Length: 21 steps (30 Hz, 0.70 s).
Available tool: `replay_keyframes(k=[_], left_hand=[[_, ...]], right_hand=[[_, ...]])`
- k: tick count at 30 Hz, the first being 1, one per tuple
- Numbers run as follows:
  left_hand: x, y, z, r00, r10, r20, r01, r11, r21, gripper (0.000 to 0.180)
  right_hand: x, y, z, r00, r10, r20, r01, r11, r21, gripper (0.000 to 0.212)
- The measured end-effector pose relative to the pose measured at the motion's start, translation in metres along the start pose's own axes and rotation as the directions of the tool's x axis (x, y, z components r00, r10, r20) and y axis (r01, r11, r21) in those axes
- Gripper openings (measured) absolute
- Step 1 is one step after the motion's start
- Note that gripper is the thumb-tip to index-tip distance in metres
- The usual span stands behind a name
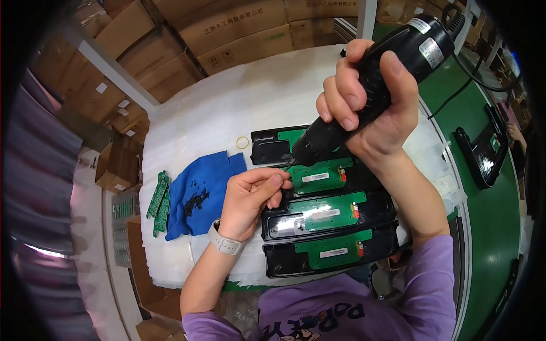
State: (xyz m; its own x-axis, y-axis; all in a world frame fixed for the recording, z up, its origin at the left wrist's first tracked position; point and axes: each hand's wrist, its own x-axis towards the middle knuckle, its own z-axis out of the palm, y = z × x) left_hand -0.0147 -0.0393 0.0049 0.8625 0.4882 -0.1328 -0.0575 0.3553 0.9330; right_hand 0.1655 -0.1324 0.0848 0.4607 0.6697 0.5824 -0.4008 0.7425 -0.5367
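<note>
My right hand (pixel 389 116) is wrapped round a black corded electric screwdriver (pixel 321 136), tilted with its bit down and to the left. The bit ends at my left hand (pixel 253 193), whose thumb and fingers are pinched together beside it; anything between them is too small to make out. Both hands are over a black plastic housing with a green circuit board (pixel 318 177) in it. Nearer me lie two more such housings, holding a green board (pixel 330 212) and another green board (pixel 335 250). Behind the bit, a further black housing (pixel 270 149) is partly hidden by the screwdriver.
Left of the housings, a blue cloth (pixel 222 170) carries a pile of small black screws (pixel 196 202). Loose green boards (pixel 158 202) and a yellowish ring (pixel 243 142) lie on the white-covered table (pixel 227 96). At right, a green bench (pixel 483 227) bears another black housing (pixel 483 153). Cardboard boxes (pixel 239 34) stand behind.
</note>
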Motion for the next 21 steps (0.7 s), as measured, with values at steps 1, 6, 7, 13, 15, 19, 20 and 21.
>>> replay_keyframes(k=[1,6,7,13,15,19,20,21], left_hand=[[-0.001,-0.001,0.0,1.0,0.001,0.004,-0.001,1.0,-0.006,0.018],[-0.003,-0.004,-0.001,1.0,-0.017,-0.005,0.017,0.999,-0.032,0.018],[-0.003,-0.003,-0.001,1.0,-0.027,-0.005,0.027,1.0,-0.007,0.018],[-0.005,-0.008,0.0,1.0,-0.002,-0.03,0.002,1.0,0.004,0.015],[-0.004,-0.01,0.001,0.999,0.003,-0.037,-0.003,1.0,-0.006,0.014],[-0.004,-0.01,-0.006,1.0,-0.022,-0.004,0.021,0.995,-0.1,0.015],[-0.004,-0.01,-0.007,0.999,-0.023,0.027,0.026,0.991,-0.134,0.016],[-0.004,-0.008,-0.005,0.999,-0.027,0.028,0.031,0.99,-0.137,0.016]], right_hand=[[-0.002,0.001,0.001,1.0,0.002,0.0,-0.002,1.0,0.003,0.029],[-0.008,0.004,0.006,1.0,0.03,-0.003,-0.031,0.993,-0.114,0.036],[-0.009,0.005,0.007,0.999,0.034,-0.003,-0.035,0.993,-0.116,0.036],[-0.014,0.008,0.012,0.996,0.07,-0.057,-0.078,0.983,-0.167,0.033],[-0.014,0.01,0.013,0.993,0.076,-0.096,-0.093,0.976,-0.199,0.032],[-0.012,0.013,0.011,0.992,0.034,-0.12,-0.054,0.985,-0.166,0.031],[-0.01,0.013,0.011,0.987,0.049,-0.154,-0.065,0.993,-0.101,0.029],[-0.008,0.013,0.01,0.98,0.063,-0.19,-0.072,0.997,-0.04,0.028]])
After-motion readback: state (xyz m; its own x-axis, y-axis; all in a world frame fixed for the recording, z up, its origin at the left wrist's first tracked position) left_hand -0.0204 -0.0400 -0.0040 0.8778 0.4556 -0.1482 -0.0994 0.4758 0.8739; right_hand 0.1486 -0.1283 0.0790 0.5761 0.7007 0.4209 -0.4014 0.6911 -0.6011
